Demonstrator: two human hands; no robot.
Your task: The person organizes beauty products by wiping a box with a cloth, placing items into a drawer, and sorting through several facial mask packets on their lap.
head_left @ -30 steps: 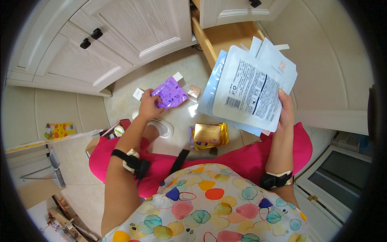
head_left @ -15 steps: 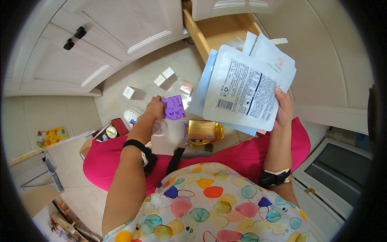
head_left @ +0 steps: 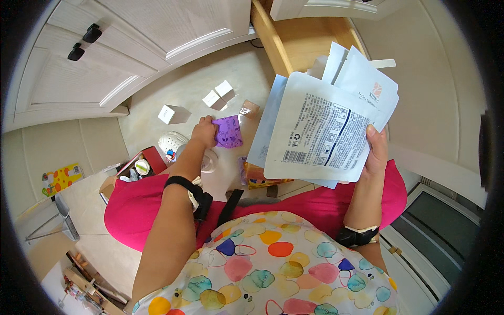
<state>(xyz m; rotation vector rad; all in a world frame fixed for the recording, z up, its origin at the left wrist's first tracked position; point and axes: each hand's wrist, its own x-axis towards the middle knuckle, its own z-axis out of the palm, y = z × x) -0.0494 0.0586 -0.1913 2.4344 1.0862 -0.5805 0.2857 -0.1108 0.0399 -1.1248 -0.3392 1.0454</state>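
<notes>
My left hand [head_left: 205, 132] reaches down to the floor, its fingers closed on the left edge of a purple patterned packet [head_left: 229, 132]. My right hand [head_left: 377, 149] holds up a fanned stack of flat white and pale-blue facial mask pouches [head_left: 315, 131], thumb on top and fingers hidden behind. Beneath the stack, a gold box on a yellow packet [head_left: 254, 176] is largely covered. A clear round plastic container [head_left: 209, 161] stands by my left forearm. Just beyond the purple packet lies a small brownish box [head_left: 249, 108].
Small white boxes [head_left: 173, 114] stand on the tiled floor [head_left: 152, 94] farther off. An open wooden drawer [head_left: 310, 42] juts out behind the pouches. Left of my forearm are a white perforated clog [head_left: 170, 140] and a red box [head_left: 153, 157] with jars. White cabinet doors [head_left: 142, 47] border the floor.
The pouches in my right hand have shifted slightly right and now cover more of the gold box. My left hand stays on the purple packet. The whole view has shifted a little.
</notes>
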